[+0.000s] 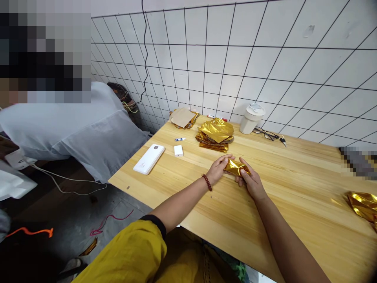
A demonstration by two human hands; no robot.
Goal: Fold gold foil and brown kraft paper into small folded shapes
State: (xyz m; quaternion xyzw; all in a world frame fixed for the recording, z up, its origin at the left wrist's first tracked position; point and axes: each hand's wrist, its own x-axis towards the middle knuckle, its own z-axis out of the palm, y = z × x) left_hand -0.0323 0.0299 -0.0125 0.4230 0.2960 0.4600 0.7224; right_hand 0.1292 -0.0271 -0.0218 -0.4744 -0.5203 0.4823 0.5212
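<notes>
Between my two hands is a folded piece of gold foil paper [235, 166], shiny and creased, just above the wooden table. My left hand [217, 169], with a dark red bead bracelet on the wrist, grips its left end. The right end is pinched by my right hand [252, 181], thumb on top and fingers partly hidden beneath. Behind them lies a stack of gold foil sheets [216, 131]. Farther back on the left rests a second stack topped by a brown paper sheet [182, 117].
A white power bank [149, 158], a small white box [178, 151] and a blue-and-white tube [180, 139] lie left on the table [206, 212]. A lidded cup [252, 118], glasses [269, 135] and crumpled gold foil [363, 206] are to the right. A person in a light shirt [88, 125] is at left.
</notes>
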